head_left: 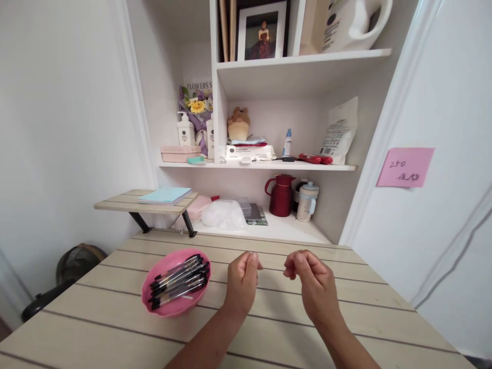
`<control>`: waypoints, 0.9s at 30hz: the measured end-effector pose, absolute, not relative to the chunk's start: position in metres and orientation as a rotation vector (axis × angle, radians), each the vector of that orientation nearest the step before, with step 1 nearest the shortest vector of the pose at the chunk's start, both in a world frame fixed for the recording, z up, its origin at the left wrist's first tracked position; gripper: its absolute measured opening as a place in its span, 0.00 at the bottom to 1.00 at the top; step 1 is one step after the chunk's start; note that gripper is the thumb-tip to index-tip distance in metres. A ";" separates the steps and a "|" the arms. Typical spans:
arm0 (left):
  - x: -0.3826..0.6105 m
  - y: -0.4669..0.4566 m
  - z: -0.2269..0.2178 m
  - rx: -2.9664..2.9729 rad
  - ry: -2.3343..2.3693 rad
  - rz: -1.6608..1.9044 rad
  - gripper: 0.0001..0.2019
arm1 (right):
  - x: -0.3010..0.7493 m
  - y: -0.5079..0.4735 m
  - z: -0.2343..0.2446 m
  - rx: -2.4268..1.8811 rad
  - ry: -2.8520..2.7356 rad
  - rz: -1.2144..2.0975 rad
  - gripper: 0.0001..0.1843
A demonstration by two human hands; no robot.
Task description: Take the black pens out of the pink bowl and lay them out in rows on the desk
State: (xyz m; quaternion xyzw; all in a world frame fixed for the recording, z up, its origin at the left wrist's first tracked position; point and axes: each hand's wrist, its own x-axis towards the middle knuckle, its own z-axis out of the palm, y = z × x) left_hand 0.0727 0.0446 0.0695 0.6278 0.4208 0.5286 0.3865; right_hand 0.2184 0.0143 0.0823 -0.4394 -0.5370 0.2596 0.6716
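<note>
Above the middle of the slatted table (384, 302), my left hand (243, 277) is curled closed, its thumb resting along the bent fingers. My right hand (312, 274) faces it across a small gap, also closed, with thumb and fingertips together. Nothing shows in either hand. To the left of my left hand, apart from it, stands a pink bowl (148, 292) with a wavy rim. Several black-capped clear pens (180, 281) lie piled inside it, pointing roughly the same way.
A small raised shelf (115, 200) with pale blue paper (165, 195) stands at the table's back left. Behind the table, a white cabinet holds a plastic bag (223, 214), a red jug (281, 197) and a speckled cup (307, 202). A pink note (406, 166) hangs at right.
</note>
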 end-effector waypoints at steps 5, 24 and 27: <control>0.064 0.077 0.069 1.681 1.251 1.381 0.23 | 0.229 0.042 0.070 -0.953 -0.977 0.757 0.23; 0.052 0.107 0.072 1.705 1.356 1.229 0.28 | 0.257 0.068 0.060 -0.935 -0.856 0.646 0.28; 0.053 0.105 0.071 1.766 1.412 1.206 0.28 | 0.258 0.070 0.057 -0.943 -0.871 0.638 0.27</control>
